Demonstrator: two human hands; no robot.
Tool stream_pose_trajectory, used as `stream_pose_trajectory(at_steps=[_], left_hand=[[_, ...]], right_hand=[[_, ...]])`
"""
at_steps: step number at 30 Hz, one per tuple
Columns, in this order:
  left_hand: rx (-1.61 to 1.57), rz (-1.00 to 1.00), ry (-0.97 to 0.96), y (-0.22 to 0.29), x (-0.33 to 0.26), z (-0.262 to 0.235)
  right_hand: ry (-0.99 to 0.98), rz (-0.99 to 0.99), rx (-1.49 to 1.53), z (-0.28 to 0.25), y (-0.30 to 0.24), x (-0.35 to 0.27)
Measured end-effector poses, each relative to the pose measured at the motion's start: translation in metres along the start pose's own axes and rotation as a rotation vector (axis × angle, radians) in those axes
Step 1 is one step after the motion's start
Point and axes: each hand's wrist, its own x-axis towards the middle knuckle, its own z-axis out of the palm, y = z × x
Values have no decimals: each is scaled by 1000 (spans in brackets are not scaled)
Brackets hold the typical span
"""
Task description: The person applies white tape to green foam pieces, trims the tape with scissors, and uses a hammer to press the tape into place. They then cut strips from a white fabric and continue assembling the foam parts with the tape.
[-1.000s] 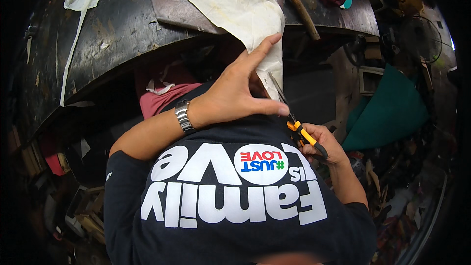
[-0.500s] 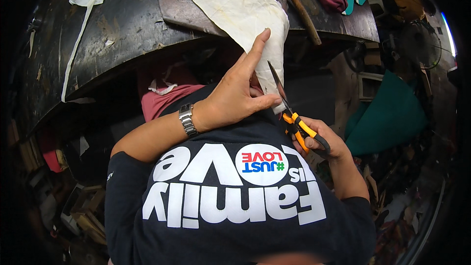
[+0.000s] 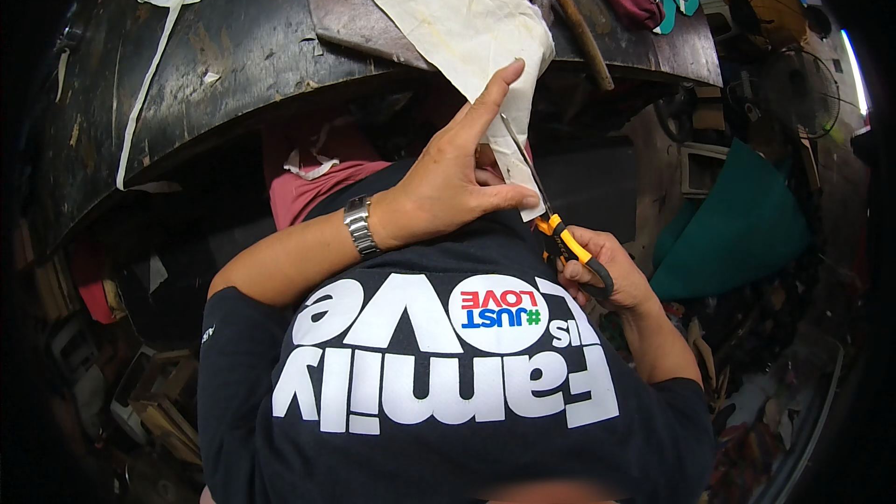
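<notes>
Snipping along the narrow end of a cream cloth (image 3: 476, 23)

The cloth runs over a flat brown board (image 3: 359, 23) on the dark workbench (image 3: 252, 42), then drops past the bench's near edge to the hands; its lower tip sits between them, in front of the black T-shirt (image 3: 420, 467). The work looks partway through: the tail left of the blades is already slim, while the broad stretch above their tips seems uncut; I cannot tell exactly where the cut ends.

The left hand (image 3: 453, 177) spreads its thumb and forefinger wide, the thumb pressing the tail and the other fingers tucked behind it; the right hand (image 3: 611, 266) is curled around the yellow-and-black handles of the scissors (image 3: 569, 243), blades angled up along the cloth.

Containers stand only at the sides: a pale open-fronted box (image 3: 686, 173) at right, too dark inside to read; a wooden crate-like box (image 3: 166, 422) at lower left, its contents likewise unclear.
</notes>
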Motion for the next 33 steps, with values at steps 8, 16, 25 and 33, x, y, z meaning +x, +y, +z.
stream_pose_trajectory(at_steps=[8,16,25,33], left_hand=[[-114,41,144,-4,8,-21],[-33,81,149,-4,3,-12],[21,46,136,-8,0,-16],[100,78,239,-8,4,-25]], right_hand=[[-3,16,25,-3,-5,4],[-51,30,-41,0,-28,21],[-20,15,23,9,-25,25],[-16,37,67,9,-29,29]])
